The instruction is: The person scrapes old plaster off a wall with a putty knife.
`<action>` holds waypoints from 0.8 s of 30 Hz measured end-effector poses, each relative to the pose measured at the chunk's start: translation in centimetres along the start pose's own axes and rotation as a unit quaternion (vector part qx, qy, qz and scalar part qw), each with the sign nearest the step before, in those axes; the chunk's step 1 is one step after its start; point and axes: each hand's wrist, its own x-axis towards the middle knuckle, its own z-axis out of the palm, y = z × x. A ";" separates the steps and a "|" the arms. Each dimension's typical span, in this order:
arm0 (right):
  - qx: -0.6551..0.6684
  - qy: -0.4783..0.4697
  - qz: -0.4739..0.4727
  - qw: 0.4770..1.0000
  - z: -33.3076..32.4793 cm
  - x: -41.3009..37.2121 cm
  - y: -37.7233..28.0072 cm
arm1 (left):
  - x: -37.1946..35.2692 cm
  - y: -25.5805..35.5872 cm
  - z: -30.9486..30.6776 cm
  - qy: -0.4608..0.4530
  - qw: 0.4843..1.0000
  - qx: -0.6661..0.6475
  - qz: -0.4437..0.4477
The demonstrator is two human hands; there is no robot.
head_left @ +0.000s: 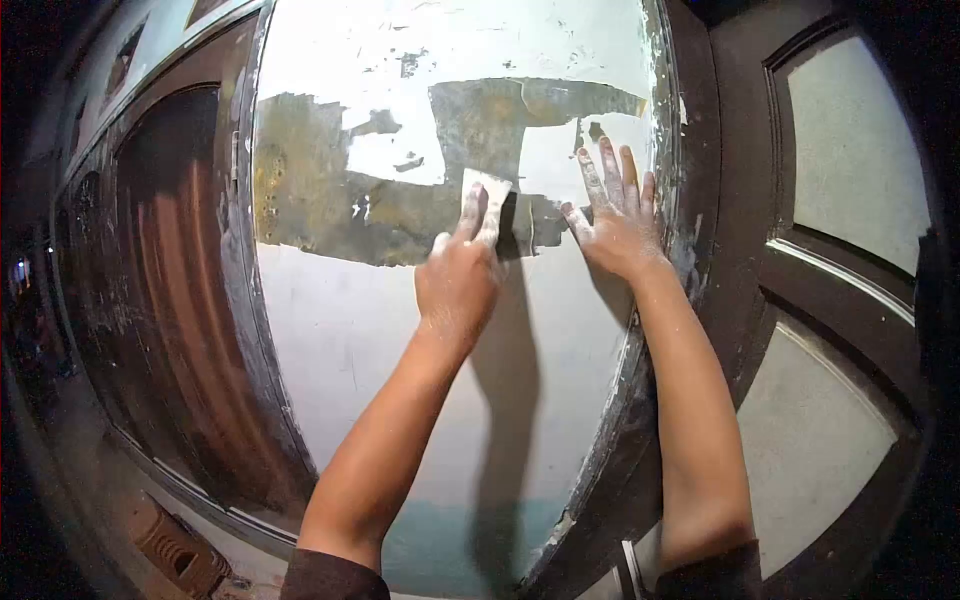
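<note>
My left hand (463, 265) is closed on a small flat white piece (487, 183), with two fingers stretched along its face. Whether this is a scraper or folded sandpaper cannot be made out. Its upper edge lies over the bare grey-brown patch of a wall (420, 340) whose white coat is partly gone. To the right, my right hand (615, 220) has its fingers spread against the white surface near the wall's right edge, holding nothing. Pale dust coats the fingers of both hands. Ragged edges of white paint border the bare patch (320, 190).
A dark door frame with a brown curtain (175, 280) stands to the left. On the right is a dark panelled door (790, 270) with pale panels. A brown plastic object (180, 545) sits low at the left. The wall's lower part is teal.
</note>
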 end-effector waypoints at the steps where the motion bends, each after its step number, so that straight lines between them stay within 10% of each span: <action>1: -0.002 -0.024 0.005 1.000 -0.2 0.1 0.0 | -0.6 0.2 0.1 -0.019 1.000 0.000 -0.011; 7: -0.028 -0.084 0.029 0.996 -3.0 0.2 -1.5 | -2.2 0.7 2.2 -0.050 0.999 -0.002 -0.001; 24: 0.034 0.228 -0.025 0.973 2.6 6.0 0.1 | -2.0 2.0 4.6 -0.050 0.997 -0.031 -0.042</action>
